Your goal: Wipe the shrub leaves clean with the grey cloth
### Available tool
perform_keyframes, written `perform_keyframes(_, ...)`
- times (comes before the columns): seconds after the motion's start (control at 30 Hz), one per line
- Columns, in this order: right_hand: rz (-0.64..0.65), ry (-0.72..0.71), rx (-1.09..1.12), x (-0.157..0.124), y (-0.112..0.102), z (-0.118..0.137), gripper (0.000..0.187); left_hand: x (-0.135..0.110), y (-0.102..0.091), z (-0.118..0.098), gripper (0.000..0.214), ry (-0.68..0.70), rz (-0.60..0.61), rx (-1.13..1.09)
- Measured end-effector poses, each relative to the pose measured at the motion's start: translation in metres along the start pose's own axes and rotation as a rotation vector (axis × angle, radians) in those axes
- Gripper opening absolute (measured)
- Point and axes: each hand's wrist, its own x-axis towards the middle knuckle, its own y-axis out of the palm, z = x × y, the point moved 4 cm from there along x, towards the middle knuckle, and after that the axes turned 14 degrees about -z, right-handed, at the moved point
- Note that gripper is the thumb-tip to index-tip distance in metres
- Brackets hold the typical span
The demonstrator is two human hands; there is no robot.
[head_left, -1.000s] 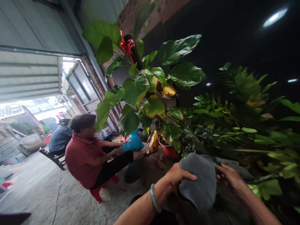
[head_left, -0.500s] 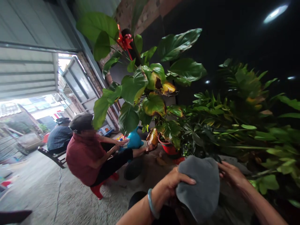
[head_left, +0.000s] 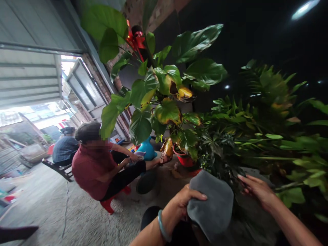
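My left hand [head_left: 183, 201], with a pale bangle at the wrist, grips a grey cloth piece [head_left: 211, 205] by its left edge, thumb on top. The cloth looks soft, with rounded corners, and hangs over my lap. To its right, apart from it, is my right hand [head_left: 257, 189]. Its fingers are closed around something small and dark, which blends into the dark background and cannot be made out.
A potted plant [head_left: 183, 159] with large leaves stands ahead, and more foliage [head_left: 276, 136] fills the right side. A person in a red shirt [head_left: 89, 171] sits on a red stool [head_left: 107, 206] at left. Another person [head_left: 64, 148] sits behind. A dark basin [head_left: 146, 182] lies on the floor.
The grey cloth and my left hand have shifted slightly left. My right hand has moved away from the cloth's edge, opening a gap between them.
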Motion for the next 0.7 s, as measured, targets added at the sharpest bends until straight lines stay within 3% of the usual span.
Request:
perform_keyframes(0.07,0.017,0.008,0.018,-0.001,-0.002,0.002,0.043,-0.009,-0.006,-0.024,0.048,0.059,0.025,-0.065)
perform_keyframes(0.17,0.055,0.011,0.038,-0.004,0.001,0.004,0.043,-0.008,-0.008,-0.066,0.037,0.214,-0.06,-0.207)
perform_keyframes(0.23,0.063,0.015,0.046,-0.006,0.005,0.004,0.044,0.001,-0.001,-0.073,0.034,0.258,-0.117,-0.268)
perform_keyframes(0.3,0.056,0.019,0.052,-0.006,0.007,0.004,0.045,0.012,0.008,-0.052,0.037,0.206,-0.131,-0.253)
perform_keyframes(0.37,0.036,0.023,0.054,-0.005,0.007,0.003,0.046,0.018,0.012,-0.016,0.042,0.102,-0.1,-0.185)
perform_keyframes(0.43,0.015,0.025,0.052,-0.004,0.005,0.003,0.048,0.015,0.01,0.017,0.049,-0.007,-0.005,-0.068)
perform_keyframes(0.5,0.019,0.022,0.053,-0.003,0.002,0.004,0.049,0.006,0.002,0.027,0.053,-0.038,0.092,-0.038)
perform_keyframes(0.6,0.055,0.014,0.067,-0.003,0.001,0.006,0.048,-0.004,-0.011,-0.009,0.061,0.08,0.11,-0.133)
perform_keyframes(0.7,0.061,0.01,0.079,-0.005,0.003,0.008,0.047,0.002,-0.016,-0.054,0.047,0.171,-0.028,-0.289)
